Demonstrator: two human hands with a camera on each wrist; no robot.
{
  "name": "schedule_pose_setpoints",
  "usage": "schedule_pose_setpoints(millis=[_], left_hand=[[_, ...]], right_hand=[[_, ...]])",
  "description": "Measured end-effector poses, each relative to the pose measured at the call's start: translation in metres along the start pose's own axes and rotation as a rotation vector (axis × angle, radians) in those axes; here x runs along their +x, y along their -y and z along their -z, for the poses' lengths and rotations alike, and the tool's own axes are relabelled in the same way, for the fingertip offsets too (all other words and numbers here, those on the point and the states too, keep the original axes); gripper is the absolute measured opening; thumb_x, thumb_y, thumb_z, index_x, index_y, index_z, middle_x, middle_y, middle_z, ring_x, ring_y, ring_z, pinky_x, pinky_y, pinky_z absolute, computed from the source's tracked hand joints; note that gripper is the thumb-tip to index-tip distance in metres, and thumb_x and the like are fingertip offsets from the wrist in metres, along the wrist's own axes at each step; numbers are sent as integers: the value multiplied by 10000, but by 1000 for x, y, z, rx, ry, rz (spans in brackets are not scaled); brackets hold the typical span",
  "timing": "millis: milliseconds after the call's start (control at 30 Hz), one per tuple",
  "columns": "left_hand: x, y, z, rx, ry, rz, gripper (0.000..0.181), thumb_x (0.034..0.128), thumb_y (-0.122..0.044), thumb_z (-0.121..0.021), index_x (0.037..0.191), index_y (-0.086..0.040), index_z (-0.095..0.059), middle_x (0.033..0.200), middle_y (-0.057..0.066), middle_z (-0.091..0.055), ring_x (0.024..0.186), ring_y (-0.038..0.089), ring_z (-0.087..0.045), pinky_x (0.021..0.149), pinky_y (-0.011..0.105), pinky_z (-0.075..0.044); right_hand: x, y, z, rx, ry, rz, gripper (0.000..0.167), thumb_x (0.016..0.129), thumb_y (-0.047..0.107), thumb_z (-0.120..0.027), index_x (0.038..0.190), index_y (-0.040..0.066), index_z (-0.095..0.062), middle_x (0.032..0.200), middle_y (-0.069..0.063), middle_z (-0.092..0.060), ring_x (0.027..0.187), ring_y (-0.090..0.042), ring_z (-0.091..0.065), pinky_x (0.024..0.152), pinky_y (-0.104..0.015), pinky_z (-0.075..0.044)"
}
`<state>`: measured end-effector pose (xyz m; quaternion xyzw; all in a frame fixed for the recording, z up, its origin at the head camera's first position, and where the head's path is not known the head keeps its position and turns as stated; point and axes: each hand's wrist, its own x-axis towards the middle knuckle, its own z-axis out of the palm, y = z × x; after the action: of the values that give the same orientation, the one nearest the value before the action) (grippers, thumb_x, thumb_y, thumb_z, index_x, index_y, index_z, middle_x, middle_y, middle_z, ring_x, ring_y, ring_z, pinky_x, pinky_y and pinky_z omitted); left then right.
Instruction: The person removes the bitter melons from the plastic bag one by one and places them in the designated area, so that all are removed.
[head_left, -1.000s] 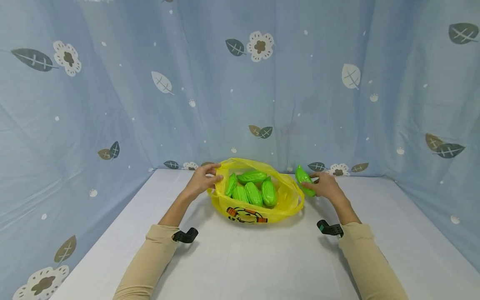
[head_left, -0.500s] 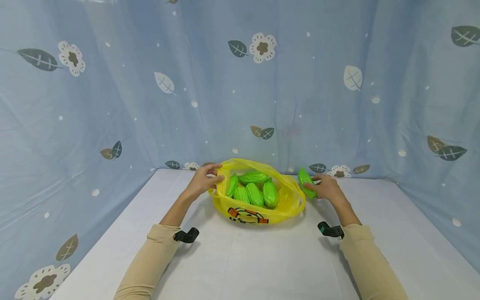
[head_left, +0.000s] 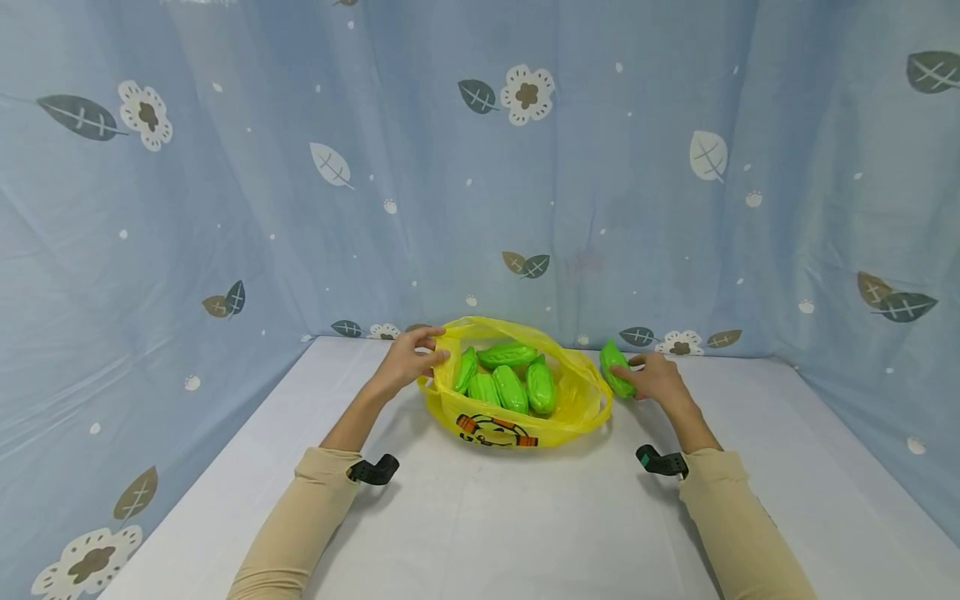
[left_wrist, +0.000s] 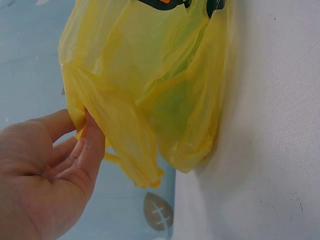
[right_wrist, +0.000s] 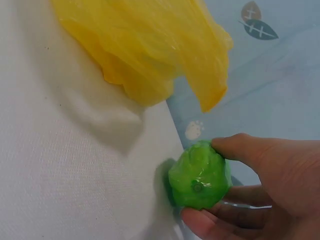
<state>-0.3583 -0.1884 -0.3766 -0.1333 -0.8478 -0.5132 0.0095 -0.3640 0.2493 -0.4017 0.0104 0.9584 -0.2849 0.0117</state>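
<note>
My left hand pinches the left rim of a yellow plastic bag, its thumb and fingers on the thin film in the left wrist view. The bag's mouth gapes upward, and several glossy green bitter melons, ridged and toy-like, lie inside. Just right of the bag, my right hand holds another green bitter melon between thumb and fingers, its pointed tip away from me. In the right wrist view this melon's blunt end faces the camera, close to the table; whether it touches cannot be told.
A white table extends under the bag and both arms. Behind it and at the sides hangs a blue curtain with leaves and flowers. Black wrist devices sit near both sleeve cuffs. A bag handle loop sticks out toward the right hand.
The right hand and its bitter melon have dropped slightly and shifted a little right, away from the bag. The left hand keeps its grip on the rim; the bag looks the same.
</note>
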Motion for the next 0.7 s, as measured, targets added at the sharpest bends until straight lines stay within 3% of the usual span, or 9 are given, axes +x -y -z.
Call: schedule_pose_setpoints(millis=[400, 700], left_hand=[[-1, -3, 0, -3, -2, -3, 537, 937, -213, -681, 1433, -111, -501, 1233, 181, -528, 935, 247, -696, 812, 500, -598], [-1, -2, 0, -5, -4, -5, 539, 934, -209, -685, 1430, -105, -503, 1232, 179, -520, 934, 237, -685, 782, 462, -610]], right_hand=[[-2, -6, -1, 3, -38, 19, 711, 959, 451, -584, 1334, -148, -504, 1168, -362, -625, 571, -199, -695, 756, -436, -588], [-1, -8, -2, 24, -42, 28, 729, 959, 465, -568, 1385, -117, -461, 1307, -386, -525, 557, -188, -693, 773, -434, -588]])
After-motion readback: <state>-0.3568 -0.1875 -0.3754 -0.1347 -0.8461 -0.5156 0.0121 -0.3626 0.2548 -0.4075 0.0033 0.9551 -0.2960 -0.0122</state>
